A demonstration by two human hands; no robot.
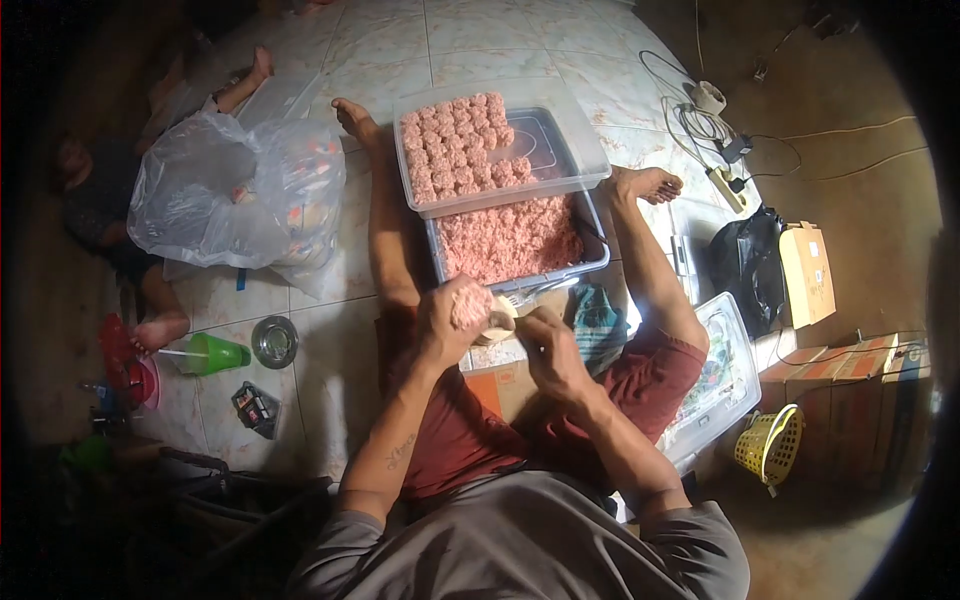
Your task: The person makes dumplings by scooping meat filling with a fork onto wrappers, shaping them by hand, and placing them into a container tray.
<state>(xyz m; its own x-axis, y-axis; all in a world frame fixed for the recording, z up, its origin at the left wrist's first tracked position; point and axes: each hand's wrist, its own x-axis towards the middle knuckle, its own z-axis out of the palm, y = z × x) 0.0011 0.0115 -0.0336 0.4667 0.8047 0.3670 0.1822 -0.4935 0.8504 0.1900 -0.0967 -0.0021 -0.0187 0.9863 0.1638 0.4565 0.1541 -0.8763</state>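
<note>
Left hand (438, 325): grip curled around a pink lump (469, 308), not yet set down. Right hand (555, 358): fingers bent; whether anything was pinched could not be told. Lower bin (603, 258): plenty of loose pink mixture (510, 240) was left unportioned. Clear upper tray (592, 142): rows of pink balls (450, 145) were laid, right part unfilled; filling was judged past half. Obscured: pale round object (497, 331) between the hands, unidentified; bin's far end, covered by the tray.

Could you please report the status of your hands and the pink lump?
Left hand holding lump; right hand close by; tray of balls partly covering tub.
</note>
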